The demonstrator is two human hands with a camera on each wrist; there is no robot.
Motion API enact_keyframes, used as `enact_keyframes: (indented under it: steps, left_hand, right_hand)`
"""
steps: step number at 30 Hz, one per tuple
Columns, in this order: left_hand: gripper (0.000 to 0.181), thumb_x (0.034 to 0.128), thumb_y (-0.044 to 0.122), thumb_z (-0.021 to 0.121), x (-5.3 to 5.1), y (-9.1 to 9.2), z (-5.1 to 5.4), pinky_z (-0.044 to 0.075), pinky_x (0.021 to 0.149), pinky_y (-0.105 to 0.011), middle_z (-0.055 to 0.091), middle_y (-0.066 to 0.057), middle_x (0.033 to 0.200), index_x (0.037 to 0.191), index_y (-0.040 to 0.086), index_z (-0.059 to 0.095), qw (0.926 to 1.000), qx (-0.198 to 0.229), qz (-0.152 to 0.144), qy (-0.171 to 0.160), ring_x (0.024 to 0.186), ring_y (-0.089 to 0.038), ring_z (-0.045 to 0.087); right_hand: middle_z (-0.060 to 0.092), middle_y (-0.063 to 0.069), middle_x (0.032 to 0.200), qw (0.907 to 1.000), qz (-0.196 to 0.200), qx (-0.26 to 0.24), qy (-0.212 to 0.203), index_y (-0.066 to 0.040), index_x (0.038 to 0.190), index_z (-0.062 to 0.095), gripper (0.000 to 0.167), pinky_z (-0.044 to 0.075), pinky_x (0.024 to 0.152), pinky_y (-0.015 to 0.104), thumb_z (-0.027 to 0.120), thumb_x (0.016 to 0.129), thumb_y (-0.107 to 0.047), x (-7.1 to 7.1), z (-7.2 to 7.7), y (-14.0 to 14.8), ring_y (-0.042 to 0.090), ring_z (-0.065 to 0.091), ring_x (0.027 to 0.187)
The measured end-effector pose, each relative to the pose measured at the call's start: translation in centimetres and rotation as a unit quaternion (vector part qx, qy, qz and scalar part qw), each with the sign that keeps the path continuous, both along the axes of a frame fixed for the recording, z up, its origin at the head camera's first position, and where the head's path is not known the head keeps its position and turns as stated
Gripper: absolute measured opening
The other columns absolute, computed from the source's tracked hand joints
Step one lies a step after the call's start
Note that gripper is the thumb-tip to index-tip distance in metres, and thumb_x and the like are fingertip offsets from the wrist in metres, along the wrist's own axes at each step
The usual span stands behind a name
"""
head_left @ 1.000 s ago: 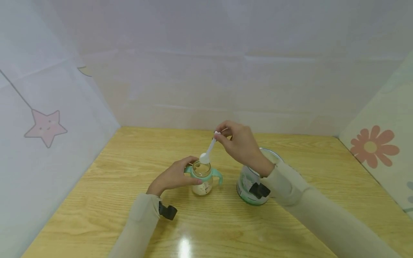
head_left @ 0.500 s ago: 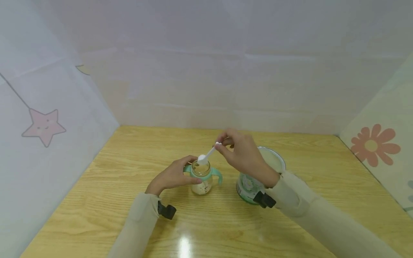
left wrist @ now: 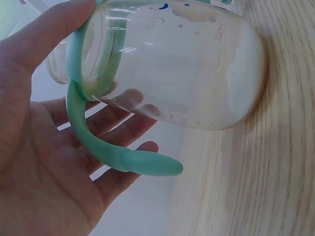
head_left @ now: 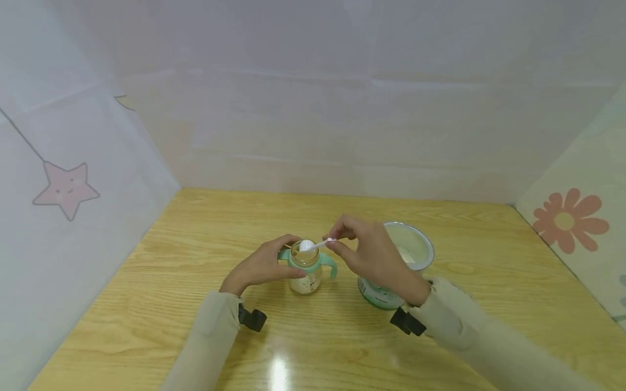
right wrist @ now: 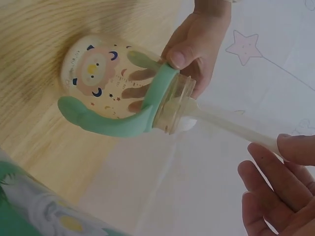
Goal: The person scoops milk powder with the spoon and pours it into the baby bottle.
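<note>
A clear baby bottle (head_left: 305, 282) with a mint-green ring and two handles stands uncapped on the table. My left hand (head_left: 266, 266) grips it from the left, thumb on the green ring (left wrist: 75, 54) and fingers behind the bottle. White powder (left wrist: 245, 73) lies at its bottom in the left wrist view. Between thumb and fingers, my right hand (head_left: 364, 250) pinches the handle end of a white measuring scoop (right wrist: 236, 129). The scoop's bowl (head_left: 306, 245) is at the bottle's mouth (right wrist: 172, 105), tilted; whether powder is in it cannot be told.
Right of the bottle, partly behind my right forearm, stands an open can (head_left: 425, 255) with a silver rim and pale powder inside. Its green printed side (right wrist: 44, 206) shows in the right wrist view. The wooden table (head_left: 146, 304) meets printed cloth walls (head_left: 313, 108) behind and at both sides.
My right hand has come down toward me, and the scoop has swung from steep to nearly level, its bowl now at the bottle's mouth. My left hand and the bottle have hardly moved.
</note>
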State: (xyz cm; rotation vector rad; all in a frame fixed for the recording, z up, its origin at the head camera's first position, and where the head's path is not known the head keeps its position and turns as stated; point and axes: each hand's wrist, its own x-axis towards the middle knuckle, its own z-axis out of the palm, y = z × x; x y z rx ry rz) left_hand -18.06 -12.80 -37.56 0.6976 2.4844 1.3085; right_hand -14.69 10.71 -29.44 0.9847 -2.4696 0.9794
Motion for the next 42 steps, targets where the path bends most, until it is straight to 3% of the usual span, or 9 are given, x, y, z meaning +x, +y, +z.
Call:
enact_keyframes:
  steps: [3, 6, 8, 10, 13, 17, 25, 31, 42]
  left_hand:
    - [0.063, 0.0816, 0.034, 0.075, 0.0, 0.0, -0.1, 0.047, 0.095, -0.046, 0.058, -0.003, 0.124, 0.135, 0.014, 0.047, 1.0000, 0.001, 0.000, -0.001, 0.113, -0.024, 0.055]
    - [0.063, 0.0817, 0.034, 0.075, 0.0, 0.0, -0.1, 0.048, 0.094, -0.044, 0.058, -0.003, 0.123, 0.135, 0.014, 0.047, 1.0000, -0.001, 0.001, -0.001, 0.111, -0.022, 0.055]
    - [0.064, 0.0819, 0.034, 0.075, 0.0, 0.0, -0.1, 0.048, 0.093, -0.043, 0.058, -0.003, 0.123, 0.135, 0.013, 0.047, 1.0000, -0.003, 0.001, 0.000, 0.110, -0.022, 0.055]
    - [0.064, 0.0821, 0.034, 0.075, 0.0, 0.0, -0.1, 0.048, 0.093, -0.043, 0.058, -0.003, 0.123, 0.136, 0.013, 0.046, 1.0000, -0.004, 0.001, 0.002, 0.111, -0.022, 0.055]
    - [0.065, 0.0819, 0.034, 0.075, 0.0, 0.0, 0.0, 0.048, 0.093, -0.044, 0.058, -0.004, 0.123, 0.136, 0.013, 0.046, 1.0000, -0.005, 0.002, 0.001, 0.111, -0.022, 0.055]
    - [0.066, 0.0815, 0.033, 0.076, 0.1, 0.1, 0.1, 0.048, 0.093, -0.044, 0.059, -0.004, 0.123, 0.136, 0.012, 0.046, 1.0000, -0.005, 0.003, -0.001, 0.110, -0.022, 0.055]
    - [0.067, 0.0820, 0.034, 0.075, 0.1, -0.1, 0.0, 0.049, 0.093, -0.044, 0.058, -0.004, 0.124, 0.138, 0.013, 0.045, 1.0000, -0.002, 0.005, -0.008, 0.113, -0.023, 0.055]
    - [0.070, 0.0813, 0.035, 0.076, 0.0, -0.3, 0.0, 0.044, 0.098, -0.051, 0.055, -0.004, 0.130, 0.140, 0.015, 0.042, 0.9999, 0.001, 0.006, -0.010, 0.122, -0.027, 0.049]
    - [0.079, 0.0797, 0.038, 0.076, -0.2, 0.4, 0.8, 0.043, 0.100, -0.049, 0.050, -0.006, 0.136, 0.144, 0.014, 0.038, 0.9998, -0.012, 0.003, 0.018, 0.126, -0.027, 0.046]
  right_hand:
    - [0.072, 0.003, 0.087, 0.9997, 0.016, -0.002, 0.018, -0.008, 0.084, 0.063, 0.010, 0.057, 0.074, 0.039, 0.072, 0.083, -0.003, 0.3, -0.5, 0.2, 0.019, 0.070, 0.079]
    - [0.074, 0.005, 0.088, 0.9992, 0.034, -0.010, 0.018, -0.008, 0.082, 0.062, 0.011, 0.053, 0.060, 0.029, 0.071, 0.083, -0.002, 0.6, -1.0, 0.3, 0.011, 0.062, 0.057]
    - [0.074, 0.007, 0.089, 0.9989, 0.042, -0.012, 0.018, -0.008, 0.080, 0.061, 0.012, 0.053, 0.059, 0.027, 0.071, 0.083, -0.001, 0.8, -1.3, 0.4, 0.009, 0.060, 0.054]
    - [0.074, 0.009, 0.090, 0.9985, 0.049, -0.014, 0.018, -0.008, 0.080, 0.061, 0.014, 0.053, 0.059, 0.026, 0.071, 0.082, 0.000, 1.0, -1.5, 0.5, 0.011, 0.062, 0.055]
    - [0.074, 0.007, 0.091, 0.9981, 0.053, -0.014, 0.030, -0.009, 0.079, 0.061, 0.016, 0.058, 0.071, 0.033, 0.074, 0.079, 0.001, 1.1, -1.9, 0.6, 0.018, 0.071, 0.076]
    - [0.074, 0.006, 0.092, 0.9975, 0.056, -0.020, 0.037, -0.010, 0.078, 0.061, 0.019, 0.058, 0.073, 0.034, 0.076, 0.076, 0.002, 1.2, -2.3, 0.8, 0.020, 0.071, 0.083]
    - [0.075, 0.003, 0.090, 0.9975, 0.046, -0.020, 0.050, -0.010, 0.076, 0.062, 0.020, 0.056, 0.072, 0.036, 0.078, 0.073, 0.001, 1.3, -2.4, 0.9, 0.018, 0.071, 0.081]
    - [0.074, 0.003, 0.088, 0.9970, 0.045, -0.029, 0.056, -0.010, 0.076, 0.063, 0.020, 0.056, 0.073, 0.035, 0.078, 0.073, 0.002, 1.4, -2.3, 1.0, 0.018, 0.070, 0.080]
    - [0.074, 0.004, 0.087, 0.9944, 0.047, -0.043, 0.084, -0.008, 0.081, 0.065, 0.015, 0.056, 0.069, 0.031, 0.076, 0.077, 0.001, 1.3, -0.4, 2.3, 0.015, 0.069, 0.075]
